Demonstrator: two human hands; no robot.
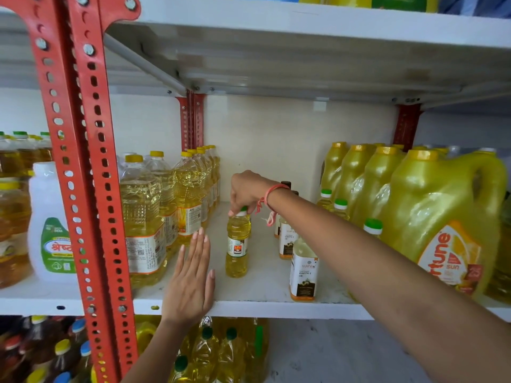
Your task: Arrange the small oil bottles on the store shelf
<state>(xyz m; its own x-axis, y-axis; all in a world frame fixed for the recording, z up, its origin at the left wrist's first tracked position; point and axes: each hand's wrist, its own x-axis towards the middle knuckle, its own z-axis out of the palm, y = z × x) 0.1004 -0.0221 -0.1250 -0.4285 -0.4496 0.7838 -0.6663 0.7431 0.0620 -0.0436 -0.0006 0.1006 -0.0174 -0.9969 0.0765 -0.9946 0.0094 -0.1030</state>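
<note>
Small oil bottle: clear ribbed plastic, yellow oil, green cap, upright mid-shelf on white painted metal. Your right hand pinches its cap from above. Your left hand lies flat, fingers spread, holding nothing, beside tall faceted yellow-capped bottles. Coconut oil bottles stand just right.

Bright, even light, perhaps daylight from the right. Wide-angle bending curves the red upright and shelf edges; far-left bottles are motion-blurred, and the shelf underside looks soft.
</note>
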